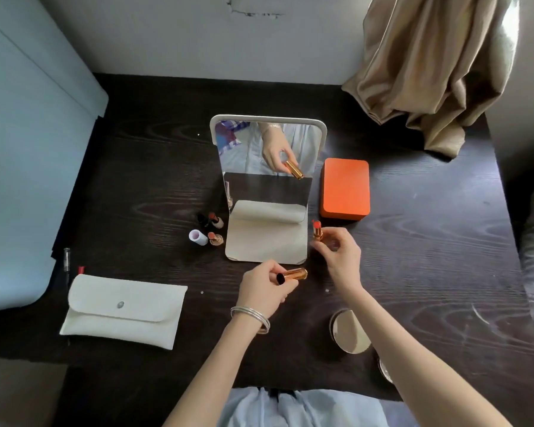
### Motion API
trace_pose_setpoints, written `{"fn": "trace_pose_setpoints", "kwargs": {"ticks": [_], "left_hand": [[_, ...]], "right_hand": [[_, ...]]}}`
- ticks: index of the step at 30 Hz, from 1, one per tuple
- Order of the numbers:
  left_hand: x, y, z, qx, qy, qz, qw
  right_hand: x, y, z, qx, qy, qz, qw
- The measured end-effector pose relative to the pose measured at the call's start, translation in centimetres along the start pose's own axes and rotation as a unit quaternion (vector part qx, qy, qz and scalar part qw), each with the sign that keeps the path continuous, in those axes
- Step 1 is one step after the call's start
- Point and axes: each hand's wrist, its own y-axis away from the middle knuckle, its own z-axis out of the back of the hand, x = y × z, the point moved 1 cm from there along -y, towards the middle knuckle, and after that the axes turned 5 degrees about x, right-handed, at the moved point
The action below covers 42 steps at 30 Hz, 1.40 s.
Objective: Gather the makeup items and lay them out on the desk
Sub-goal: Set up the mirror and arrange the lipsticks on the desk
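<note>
My left hand point(264, 289) grips a gold lipstick cap point(295, 275), held sideways just in front of the standing mirror point(267, 192). My right hand point(339, 254) pinches the gold base of an uncapped orange-red lipstick point(317, 231), held upright at the mirror's lower right corner. Left of the mirror stand two open lipsticks point(215, 220) point(215, 238), a dark cap point(201, 219) and a lilac-white tube point(198, 237). A cream pouch point(122, 311) lies shut at the desk's front left.
An orange box point(345, 188) lies right of the mirror on the dark wooden desk point(429, 241). A round compact point(350, 331) sits under my right forearm. A thin clear stick point(66, 258) lies at the left edge. A beige curtain point(438, 66) drapes over the back right corner.
</note>
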Motion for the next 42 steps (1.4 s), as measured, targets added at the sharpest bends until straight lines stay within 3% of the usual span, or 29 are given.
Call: {"fn": "trace_pose_setpoints", "kwargs": {"ticks": [5,15,42], "left_hand": [[0.6,-0.1,-0.1,-0.031,0.008,0.020,0.999],[0.8,-0.5,-0.1,-0.052,0.034,0.018,0.998],[0.2,-1.8,-0.8,-0.094,0.037,-0.033,0.994]], "right_hand": [[-1.4,-1.1,-1.0,0.010,0.059,0.001,0.998],[-0.9,-2.0,-1.6,-0.014,0.057,-0.035,0.998],[-1.6,0.6,-1.3,0.013,0.067,-0.019,0.997]]}}
